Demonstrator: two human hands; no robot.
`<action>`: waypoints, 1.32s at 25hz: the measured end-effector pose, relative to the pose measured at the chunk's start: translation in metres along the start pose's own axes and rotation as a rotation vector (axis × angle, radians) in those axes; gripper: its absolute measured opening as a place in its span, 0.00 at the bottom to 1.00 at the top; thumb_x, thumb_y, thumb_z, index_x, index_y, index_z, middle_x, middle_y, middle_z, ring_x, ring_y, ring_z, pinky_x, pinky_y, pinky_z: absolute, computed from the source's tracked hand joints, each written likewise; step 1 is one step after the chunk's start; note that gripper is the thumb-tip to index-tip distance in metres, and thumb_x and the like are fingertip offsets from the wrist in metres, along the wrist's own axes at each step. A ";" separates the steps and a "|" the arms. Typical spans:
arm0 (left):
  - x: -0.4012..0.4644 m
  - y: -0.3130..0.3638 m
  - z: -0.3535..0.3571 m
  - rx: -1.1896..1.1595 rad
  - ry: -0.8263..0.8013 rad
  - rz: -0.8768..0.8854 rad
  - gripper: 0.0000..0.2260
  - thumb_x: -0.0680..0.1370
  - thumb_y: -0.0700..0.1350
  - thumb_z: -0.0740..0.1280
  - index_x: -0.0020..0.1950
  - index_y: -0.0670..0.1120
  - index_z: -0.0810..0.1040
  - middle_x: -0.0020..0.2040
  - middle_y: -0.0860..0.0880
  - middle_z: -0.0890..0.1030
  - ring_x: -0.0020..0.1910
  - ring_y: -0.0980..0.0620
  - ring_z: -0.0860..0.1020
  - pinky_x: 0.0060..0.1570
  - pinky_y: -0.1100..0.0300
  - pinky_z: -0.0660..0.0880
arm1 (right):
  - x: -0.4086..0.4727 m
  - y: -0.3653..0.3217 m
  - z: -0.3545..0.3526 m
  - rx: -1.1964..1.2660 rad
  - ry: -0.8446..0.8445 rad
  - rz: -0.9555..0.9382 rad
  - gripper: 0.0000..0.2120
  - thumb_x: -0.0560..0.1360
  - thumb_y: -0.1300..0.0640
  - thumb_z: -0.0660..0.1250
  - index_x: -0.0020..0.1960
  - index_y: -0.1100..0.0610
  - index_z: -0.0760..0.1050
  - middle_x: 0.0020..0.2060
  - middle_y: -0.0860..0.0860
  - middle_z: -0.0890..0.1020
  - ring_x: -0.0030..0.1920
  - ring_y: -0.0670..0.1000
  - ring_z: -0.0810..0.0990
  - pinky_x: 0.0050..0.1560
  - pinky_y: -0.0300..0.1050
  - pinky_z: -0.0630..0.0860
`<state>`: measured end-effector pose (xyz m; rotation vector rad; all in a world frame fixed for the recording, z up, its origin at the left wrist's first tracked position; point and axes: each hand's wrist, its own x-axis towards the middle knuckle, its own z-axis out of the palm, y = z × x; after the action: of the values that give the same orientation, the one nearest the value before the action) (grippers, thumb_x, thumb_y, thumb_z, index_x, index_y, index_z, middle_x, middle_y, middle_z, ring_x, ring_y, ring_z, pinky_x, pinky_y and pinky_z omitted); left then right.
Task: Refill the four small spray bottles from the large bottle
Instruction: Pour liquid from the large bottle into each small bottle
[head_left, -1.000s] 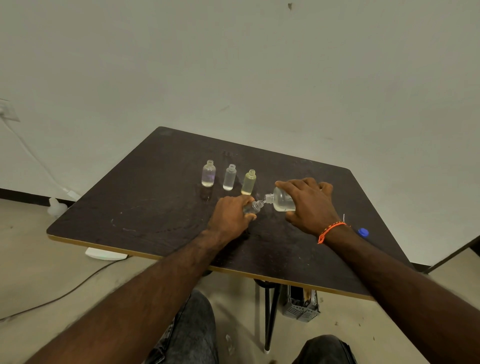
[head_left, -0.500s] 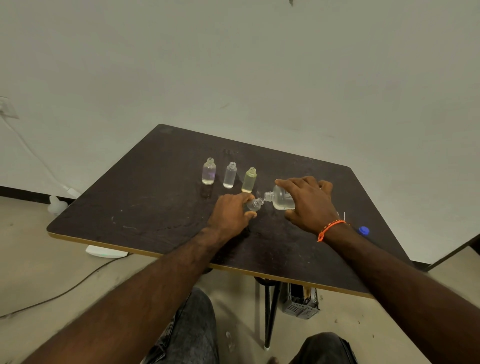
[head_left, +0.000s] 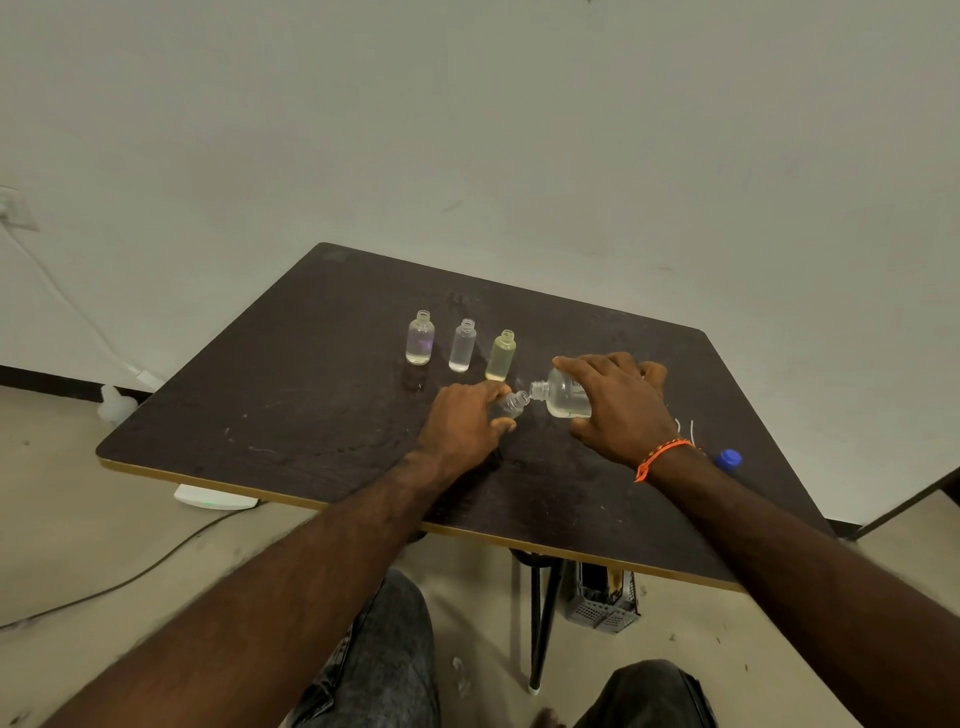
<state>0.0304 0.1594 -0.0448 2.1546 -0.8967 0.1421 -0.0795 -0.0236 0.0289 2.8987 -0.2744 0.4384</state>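
change: almost nothing has shifted since a moment ago; both hands hold the same pour.
right hand: wrapped around the large bottle, tipped nearly flat, mouth aimed left.
left hand: pinching the fourth small bottle, tilted to meet that mouth above the table.
other three bottles: upright in a row just behind, uncapped, each holding liquid.
blue cap: off to the right.
risk: the two narrow necks barely meet; a small wobble would probably spill liquid onto the tabletop.
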 end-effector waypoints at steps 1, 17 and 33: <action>0.000 -0.001 0.001 0.001 0.000 0.001 0.21 0.75 0.49 0.78 0.67 0.47 0.81 0.60 0.48 0.86 0.59 0.51 0.83 0.62 0.59 0.75 | 0.000 0.000 0.000 0.017 0.000 0.010 0.37 0.69 0.46 0.74 0.76 0.44 0.64 0.70 0.48 0.74 0.68 0.55 0.69 0.63 0.58 0.61; -0.002 -0.017 0.005 -0.302 0.048 -0.187 0.18 0.72 0.48 0.81 0.58 0.48 0.81 0.49 0.53 0.86 0.48 0.57 0.84 0.55 0.51 0.82 | -0.020 0.000 0.017 0.749 0.125 0.377 0.34 0.67 0.49 0.79 0.67 0.50 0.67 0.56 0.45 0.77 0.53 0.49 0.78 0.55 0.45 0.78; 0.038 0.029 0.055 -0.116 0.101 -0.169 0.16 0.76 0.49 0.76 0.63 0.51 0.83 0.45 0.52 0.86 0.45 0.52 0.84 0.52 0.57 0.79 | -0.043 0.021 0.051 1.047 0.172 0.439 0.38 0.67 0.53 0.79 0.71 0.41 0.62 0.62 0.42 0.76 0.60 0.45 0.78 0.63 0.48 0.77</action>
<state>0.0298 0.0867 -0.0508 2.0849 -0.6464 0.1105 -0.1102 -0.0481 -0.0285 3.7330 -0.8894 1.2011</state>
